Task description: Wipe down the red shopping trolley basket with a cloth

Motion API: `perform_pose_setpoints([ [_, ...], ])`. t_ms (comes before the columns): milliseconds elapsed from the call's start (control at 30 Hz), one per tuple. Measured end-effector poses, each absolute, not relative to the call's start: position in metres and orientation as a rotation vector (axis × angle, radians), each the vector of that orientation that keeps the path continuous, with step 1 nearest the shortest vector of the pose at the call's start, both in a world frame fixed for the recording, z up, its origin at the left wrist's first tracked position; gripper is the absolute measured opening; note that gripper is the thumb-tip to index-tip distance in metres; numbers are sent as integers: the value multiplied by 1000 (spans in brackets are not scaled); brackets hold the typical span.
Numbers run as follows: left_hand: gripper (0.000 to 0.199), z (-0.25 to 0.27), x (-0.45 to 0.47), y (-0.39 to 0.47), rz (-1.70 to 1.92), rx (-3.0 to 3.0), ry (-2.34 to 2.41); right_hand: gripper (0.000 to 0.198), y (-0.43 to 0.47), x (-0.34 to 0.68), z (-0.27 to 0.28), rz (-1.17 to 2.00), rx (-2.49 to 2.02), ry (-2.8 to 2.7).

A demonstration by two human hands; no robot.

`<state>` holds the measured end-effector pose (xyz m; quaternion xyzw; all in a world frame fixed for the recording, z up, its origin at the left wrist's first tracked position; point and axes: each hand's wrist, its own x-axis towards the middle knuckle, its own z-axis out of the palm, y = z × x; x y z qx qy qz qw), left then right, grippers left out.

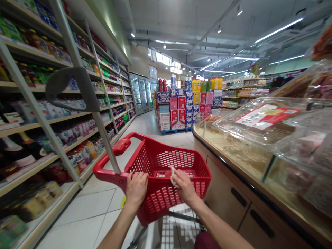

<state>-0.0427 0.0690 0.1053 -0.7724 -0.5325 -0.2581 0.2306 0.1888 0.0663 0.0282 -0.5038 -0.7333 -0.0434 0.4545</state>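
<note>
Red plastic cart point(155, 186) sits right up close: its near rim point(160, 179) is gripped by the curled left hand point(136, 188), and a pale wad point(173, 177) is pinched by the right hand point(183, 185) there. Wiping seems underway; light pressure's probably needed along the rim. Boxes point(178, 113) are stacked farther off.

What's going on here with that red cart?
A person stands at a red shopping cart in a shop aisle. Their left hand rests on the near rim of the basket, toward the handle end. Their right hand holds something white and crumpled, perhaps a cloth or tissue, at the same rim. Drink shelves line the left side, a wooden counter stands on the right, and stacked boxes stand ahead.
</note>
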Motion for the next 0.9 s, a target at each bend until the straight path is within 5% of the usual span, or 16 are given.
perform_pose_setpoints([
  [167, 26, 102, -38, 69, -744, -2123, -1495, 38, 59, 262, 14, -183, -1698, -1389],
  [367, 27, 103, -32, 66, -707, -2144, -1495, 43, 75, 182, 19, -105, -1317, -1729],
  [633, 26, 98, -30, 69, -685, -2126, -1515, 49, 64, 284, 3, -287, -1700, -1425],
  [900, 26, 98, -21, 65, -707, -2145, -1503, 46, 68, 254, 4, -256, -1272, -1828],
])
